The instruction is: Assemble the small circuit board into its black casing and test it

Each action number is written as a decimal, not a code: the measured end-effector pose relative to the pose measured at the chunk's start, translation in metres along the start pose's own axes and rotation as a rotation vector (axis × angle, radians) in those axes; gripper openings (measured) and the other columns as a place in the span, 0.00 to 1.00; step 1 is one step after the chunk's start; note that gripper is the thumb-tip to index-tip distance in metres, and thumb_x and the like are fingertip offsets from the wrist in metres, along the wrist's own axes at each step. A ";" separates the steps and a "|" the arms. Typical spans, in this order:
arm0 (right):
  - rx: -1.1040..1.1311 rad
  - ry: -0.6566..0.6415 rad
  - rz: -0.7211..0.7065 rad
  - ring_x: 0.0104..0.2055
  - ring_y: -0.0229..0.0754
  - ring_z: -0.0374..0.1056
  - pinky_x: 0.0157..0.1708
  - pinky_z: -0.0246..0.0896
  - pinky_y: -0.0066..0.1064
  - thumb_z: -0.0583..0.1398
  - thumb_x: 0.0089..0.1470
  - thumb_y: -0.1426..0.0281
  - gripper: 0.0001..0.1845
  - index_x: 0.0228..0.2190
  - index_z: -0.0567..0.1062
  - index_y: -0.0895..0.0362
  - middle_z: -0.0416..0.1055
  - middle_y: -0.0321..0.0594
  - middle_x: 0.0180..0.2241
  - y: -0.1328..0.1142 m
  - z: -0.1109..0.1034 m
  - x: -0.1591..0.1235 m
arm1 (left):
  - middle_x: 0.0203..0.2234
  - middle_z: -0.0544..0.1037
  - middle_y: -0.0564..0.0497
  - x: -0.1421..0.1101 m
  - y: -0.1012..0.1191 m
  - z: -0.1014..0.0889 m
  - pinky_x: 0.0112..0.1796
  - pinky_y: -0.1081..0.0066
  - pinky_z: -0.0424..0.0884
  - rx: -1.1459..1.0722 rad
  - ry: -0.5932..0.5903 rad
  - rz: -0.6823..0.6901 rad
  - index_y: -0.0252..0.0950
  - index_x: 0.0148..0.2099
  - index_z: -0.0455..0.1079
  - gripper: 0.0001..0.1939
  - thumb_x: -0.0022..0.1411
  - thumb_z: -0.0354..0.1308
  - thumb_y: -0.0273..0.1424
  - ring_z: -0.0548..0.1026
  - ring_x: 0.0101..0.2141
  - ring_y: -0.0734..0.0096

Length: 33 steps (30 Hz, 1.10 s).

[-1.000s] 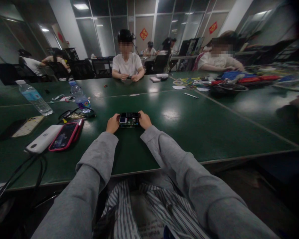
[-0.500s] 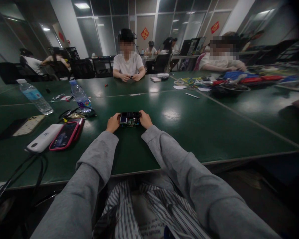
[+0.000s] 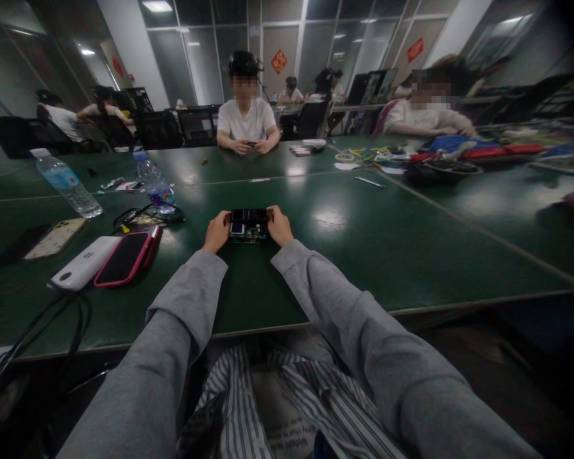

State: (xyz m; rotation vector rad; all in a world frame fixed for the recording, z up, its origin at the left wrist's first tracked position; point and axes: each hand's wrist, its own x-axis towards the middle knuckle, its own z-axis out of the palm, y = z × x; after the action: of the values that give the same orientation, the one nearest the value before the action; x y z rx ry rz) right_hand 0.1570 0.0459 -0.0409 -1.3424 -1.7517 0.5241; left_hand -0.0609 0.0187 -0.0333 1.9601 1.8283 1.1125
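A small circuit board point(image 3: 249, 225) with a dark top and a little lit screen rests on the green table point(image 3: 363, 248), straight ahead of me. My left hand point(image 3: 216, 232) grips its left end with curled fingers. My right hand point(image 3: 280, 226) grips its right end the same way. Both arms in grey sleeves stretch forward over the table edge.
To my left lie a phone in a pink case point(image 3: 127, 256), a white power bank point(image 3: 83, 271), another phone point(image 3: 55, 238), black cables point(image 3: 138, 218) and two water bottles point(image 3: 66, 183) point(image 3: 154, 183). A person in white point(image 3: 247, 124) sits opposite. Clutter point(image 3: 435, 162) covers the far right.
The board and both hands have shifted slightly farther from me. The screen of the pink-cased phone has gone dark.
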 end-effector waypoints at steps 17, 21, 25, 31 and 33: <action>0.143 0.132 -0.155 0.39 0.43 0.68 0.44 0.62 0.37 0.50 0.58 0.76 0.16 0.45 0.69 0.55 0.72 0.40 0.36 -0.026 -0.018 -0.002 | 0.43 0.81 0.44 0.005 0.021 -0.024 0.45 0.66 0.71 -0.104 0.173 0.162 0.36 0.52 0.72 0.14 0.68 0.50 0.27 0.79 0.44 0.64; 0.137 0.077 -0.107 0.35 0.42 0.67 0.42 0.61 0.35 0.51 0.55 0.77 0.16 0.44 0.69 0.55 0.71 0.37 0.33 -0.026 -0.018 -0.006 | 0.40 0.81 0.45 0.005 0.021 -0.032 0.42 0.68 0.71 -0.128 0.117 0.166 0.35 0.53 0.72 0.15 0.67 0.50 0.27 0.79 0.40 0.66; 0.144 0.012 -0.057 0.33 0.41 0.66 0.40 0.61 0.34 0.52 0.53 0.78 0.17 0.43 0.70 0.55 0.71 0.36 0.31 -0.027 -0.018 -0.011 | 0.33 0.81 0.47 0.003 0.020 -0.039 0.38 0.69 0.69 -0.107 0.045 0.127 0.33 0.54 0.71 0.17 0.66 0.50 0.27 0.77 0.33 0.67; 0.104 -0.012 -0.072 0.33 0.41 0.66 0.40 0.61 0.34 0.52 0.52 0.79 0.16 0.42 0.71 0.55 0.71 0.37 0.30 -0.029 -0.026 -0.015 | 0.28 0.78 0.51 -0.001 0.024 -0.046 0.34 0.72 0.65 -0.084 -0.027 0.153 0.32 0.52 0.72 0.17 0.64 0.51 0.28 0.74 0.29 0.70; 0.094 -0.026 -0.065 0.32 0.41 0.66 0.40 0.61 0.34 0.52 0.52 0.79 0.17 0.41 0.71 0.55 0.71 0.37 0.30 -0.029 -0.028 -0.015 | 0.25 0.76 0.53 -0.003 0.027 -0.048 0.32 0.73 0.63 -0.084 -0.064 0.151 0.31 0.52 0.72 0.17 0.64 0.51 0.29 0.72 0.27 0.72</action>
State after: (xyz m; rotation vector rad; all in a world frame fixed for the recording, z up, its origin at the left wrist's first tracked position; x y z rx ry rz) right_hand 0.1644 0.0173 -0.0088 -1.2141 -1.7634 0.5826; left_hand -0.0725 -0.0041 0.0156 2.0873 1.5976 1.1358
